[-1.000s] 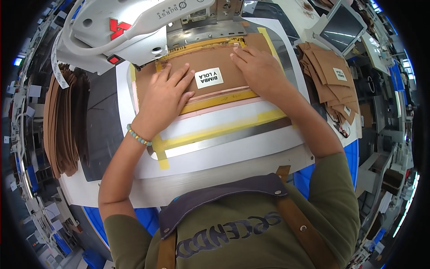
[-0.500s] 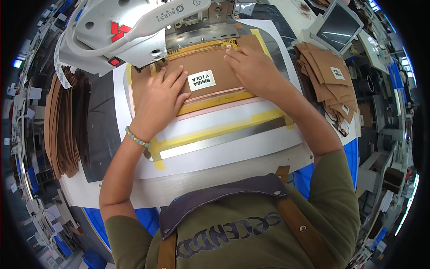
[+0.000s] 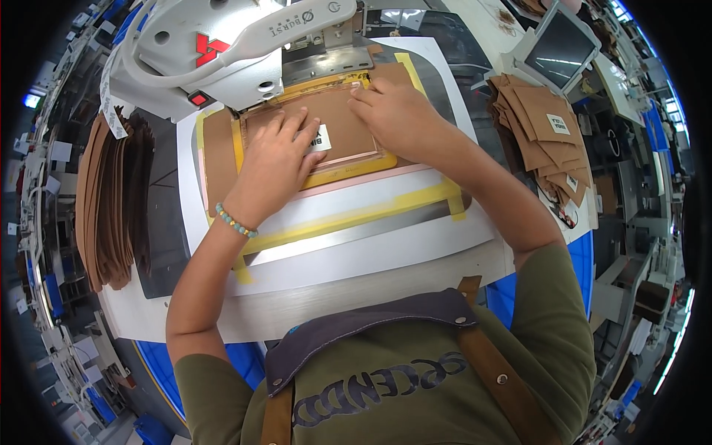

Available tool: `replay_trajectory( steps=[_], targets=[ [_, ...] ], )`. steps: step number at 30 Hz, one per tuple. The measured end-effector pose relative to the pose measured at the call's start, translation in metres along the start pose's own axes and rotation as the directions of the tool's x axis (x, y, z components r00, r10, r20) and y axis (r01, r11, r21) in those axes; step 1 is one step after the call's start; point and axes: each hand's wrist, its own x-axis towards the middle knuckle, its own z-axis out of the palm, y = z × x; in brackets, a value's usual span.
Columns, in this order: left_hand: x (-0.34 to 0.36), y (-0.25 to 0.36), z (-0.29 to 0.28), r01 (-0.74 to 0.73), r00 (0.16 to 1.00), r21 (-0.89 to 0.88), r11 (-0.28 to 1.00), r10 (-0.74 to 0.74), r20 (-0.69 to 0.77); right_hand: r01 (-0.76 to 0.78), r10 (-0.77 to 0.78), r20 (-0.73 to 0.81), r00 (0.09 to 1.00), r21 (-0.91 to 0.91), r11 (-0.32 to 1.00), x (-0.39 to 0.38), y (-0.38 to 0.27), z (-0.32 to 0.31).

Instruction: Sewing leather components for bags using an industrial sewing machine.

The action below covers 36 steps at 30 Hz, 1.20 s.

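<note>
My left hand [image 3: 276, 163] lies with fingers spread on a brown panel [image 3: 304, 110]. A white label [image 3: 321, 139] on that panel is partly covered by these fingers. Around the panel's inner part runs a thin yellow frame [image 3: 337, 175]. My right hand [image 3: 397, 119] rests at the frame's far right corner, fingers bent and slightly apart, fingertips touching down there; its thumb is mostly hidden. Below everything sits a white sheet [image 3: 371, 257] with strips of yellow tape [image 3: 348, 211]. A metal clamp bar [image 3: 330, 68] meets the frame's far side.
A white sewing machine head [image 3: 167, 63] overhangs the far left of the work. Brown pieces stand in a stack [image 3: 104, 208] at the left. More brown labelled pieces [image 3: 540, 119] lie piled at the right, below a grey screen [image 3: 558, 46].
The sheet, panel and frame have shifted left. My right hand has moved left with them, while my left hand has slid slightly right across the panel and now covers part of the label.
</note>
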Motion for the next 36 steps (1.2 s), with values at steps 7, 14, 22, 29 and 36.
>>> replay_trajectory(
  steps=[7, 14, 22, 29, 36],
  targets=[
    [-0.004, -0.002, -0.004, 0.034, 0.997, -0.174, 0.984, -0.022, 0.073, 0.008, -0.008, 0.05, 0.999, 0.0, 1.0, 0.015, -0.014, 0.003],
    [-0.006, 0.0, -0.004, 0.015, 0.997, -0.05, 0.999, -0.011, 0.081, 0.037, -0.038, 0.03, 0.999, 0.049, 0.998, 0.031, -0.024, 0.013],
    [-0.014, -0.015, -0.001, 0.02, 1.0, -0.151, 0.988, -0.019, 0.005, 0.056, -0.057, 0.017, 0.998, 0.057, 0.997, 0.049, -0.039, 0.023],
    [-0.019, -0.023, -0.007, 0.032, 0.999, -0.188, 0.982, -0.036, -0.021, 0.096, -0.093, -0.03, 0.995, 0.112, 0.989, 0.051, -0.047, 0.015],
    [-0.025, -0.037, -0.012, 0.056, 0.998, -0.149, 0.987, -0.061, -0.031, 0.027, -0.037, 0.033, 0.999, 0.267, 0.963, 0.022, -0.04, -0.026]
  ],
)
